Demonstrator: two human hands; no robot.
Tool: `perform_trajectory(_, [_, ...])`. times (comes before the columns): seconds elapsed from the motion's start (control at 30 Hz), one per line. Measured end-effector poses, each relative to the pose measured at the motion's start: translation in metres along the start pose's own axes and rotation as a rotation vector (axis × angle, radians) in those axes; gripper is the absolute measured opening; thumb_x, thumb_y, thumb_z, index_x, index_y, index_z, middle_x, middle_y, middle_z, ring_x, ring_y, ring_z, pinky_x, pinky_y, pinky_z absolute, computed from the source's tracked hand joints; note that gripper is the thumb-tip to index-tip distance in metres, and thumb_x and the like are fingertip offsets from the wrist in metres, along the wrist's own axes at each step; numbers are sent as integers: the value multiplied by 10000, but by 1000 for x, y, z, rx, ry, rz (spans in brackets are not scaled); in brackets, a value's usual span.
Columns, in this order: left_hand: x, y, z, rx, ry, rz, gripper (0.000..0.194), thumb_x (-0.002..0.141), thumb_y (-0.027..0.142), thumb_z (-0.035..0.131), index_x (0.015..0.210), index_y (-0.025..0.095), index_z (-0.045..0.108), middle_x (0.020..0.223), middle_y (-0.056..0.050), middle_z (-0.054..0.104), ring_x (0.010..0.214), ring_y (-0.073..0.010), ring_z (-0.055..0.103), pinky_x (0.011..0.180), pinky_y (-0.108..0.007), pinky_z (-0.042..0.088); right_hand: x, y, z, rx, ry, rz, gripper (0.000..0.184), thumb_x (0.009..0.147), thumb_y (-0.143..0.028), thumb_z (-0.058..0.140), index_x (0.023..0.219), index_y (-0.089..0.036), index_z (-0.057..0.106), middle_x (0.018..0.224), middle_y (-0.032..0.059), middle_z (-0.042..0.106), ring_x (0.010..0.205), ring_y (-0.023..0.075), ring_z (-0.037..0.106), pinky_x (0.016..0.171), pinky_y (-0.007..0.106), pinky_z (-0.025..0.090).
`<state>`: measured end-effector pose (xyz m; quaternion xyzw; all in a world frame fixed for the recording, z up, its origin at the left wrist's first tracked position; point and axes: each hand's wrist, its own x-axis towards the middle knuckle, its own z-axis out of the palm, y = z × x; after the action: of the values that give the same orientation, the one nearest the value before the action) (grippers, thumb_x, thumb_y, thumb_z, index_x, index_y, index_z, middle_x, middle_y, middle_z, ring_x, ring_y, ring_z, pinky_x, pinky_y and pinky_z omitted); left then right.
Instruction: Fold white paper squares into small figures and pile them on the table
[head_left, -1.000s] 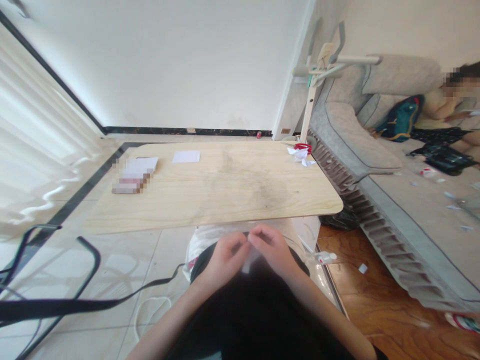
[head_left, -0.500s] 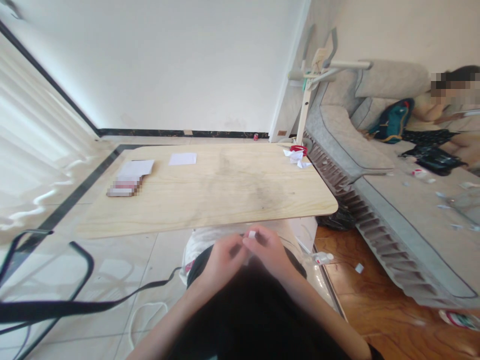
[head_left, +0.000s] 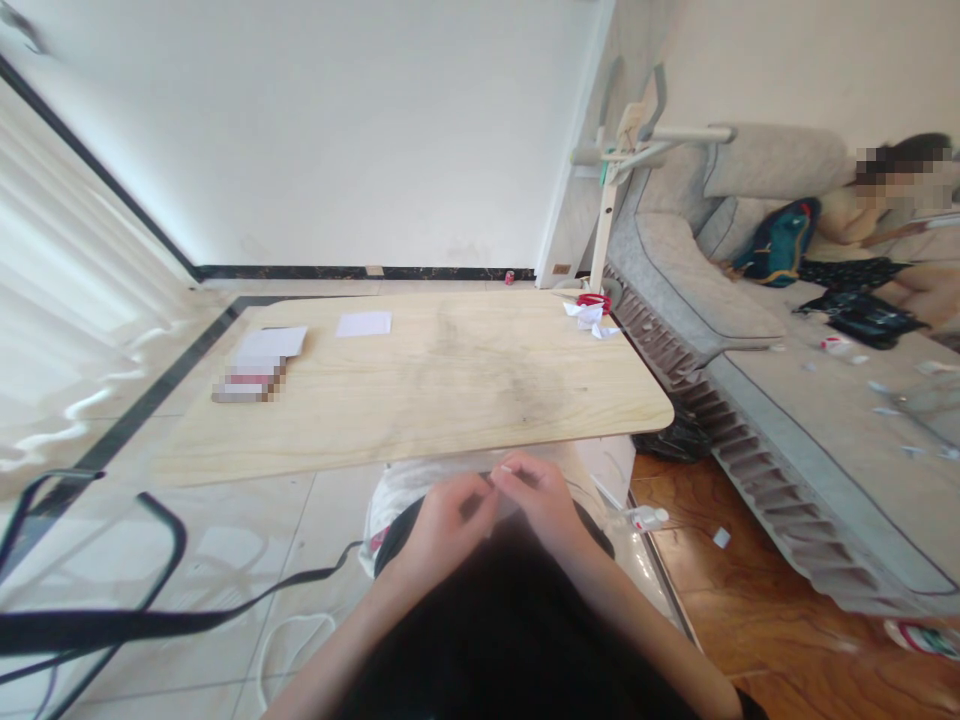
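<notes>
My left hand [head_left: 459,512] and my right hand [head_left: 534,492] meet at the fingertips over my lap, just below the near edge of the wooden table [head_left: 360,400]. A small piece of white paper [head_left: 506,469] shows as a thin sliver at the right fingertips. Both hands are closed in a pinch on it, and most of the paper is hidden by the fingers. On the table's far right lie folded white paper shapes [head_left: 590,318] beside red-handled scissors [head_left: 595,300].
A white sheet [head_left: 364,324] lies toward the table's back left, and more paper [head_left: 274,342] rests near a blurred stack. To the right, a person [head_left: 847,215] sits on the grey sofa [head_left: 742,310]. A bottle [head_left: 649,518] is on the floor by my right arm.
The white paper at my right fingertips has turned and now shows as a thinner sliver. My hands stay together in almost the same place; the view has shifted slightly.
</notes>
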<state>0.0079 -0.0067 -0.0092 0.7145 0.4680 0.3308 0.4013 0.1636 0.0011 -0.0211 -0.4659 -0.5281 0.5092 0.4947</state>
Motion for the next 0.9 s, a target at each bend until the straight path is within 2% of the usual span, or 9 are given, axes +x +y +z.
perform_trajectory(0.1, [-1,2,-1,2,-18,2,306,898,251,543,604,179,590,596,17,628,576,-127,580,593,-231,438,3,2,-2,22,58,7,210,797,-332,672,637,-196,689,641,3,637,643,166,569,630,289,439])
perform_trajectory(0.2, [-2,2,-1,-2,-29,-6,244,876,215,559,640,178,612,616,19,645,586,-126,585,590,-226,433,9,1,-11,54,225,28,244,812,-372,653,648,-195,688,565,-12,596,566,148,529,571,275,423])
perform_trajectory(0.27, [-1,1,-1,-11,6,-15,235,885,252,557,672,177,623,644,11,654,613,-136,592,594,-230,435,10,0,-17,80,281,17,242,815,-388,649,680,-191,690,619,-3,623,589,144,535,592,272,436])
perform_trajectory(0.33, [-1,1,-1,-23,37,-23,247,892,269,549,675,178,621,640,11,646,615,-139,587,597,-233,434,9,-1,-18,92,206,32,210,815,-386,654,759,-189,701,703,11,659,635,148,556,615,274,449])
perform_trajectory(0.4, [0,1,-1,-38,46,-29,276,900,279,543,651,177,605,611,17,628,599,-135,578,604,-234,432,5,0,-14,73,49,57,155,792,-344,687,832,-194,694,744,8,662,673,154,569,631,272,451])
perform_trajectory(0.5, [0,3,-2,-48,37,-35,321,910,307,542,622,175,590,593,18,617,589,-129,573,611,-232,425,1,2,-6,58,-72,48,103,800,-297,674,801,-195,658,735,-6,632,685,152,560,653,273,443])
perform_trajectory(0.67, [0,4,-3,-39,4,-27,336,923,320,534,629,172,599,598,17,622,591,-125,574,619,-231,421,0,4,-3,57,-92,30,110,810,-261,646,732,-190,616,689,-20,572,655,140,519,636,266,410])
perform_trajectory(0.9, [3,4,-1,-56,-11,-30,306,910,298,542,638,173,602,606,17,630,600,-128,576,622,-228,420,0,-2,-2,39,-7,40,173,828,-271,584,680,-186,612,661,-10,575,649,148,509,617,266,392])
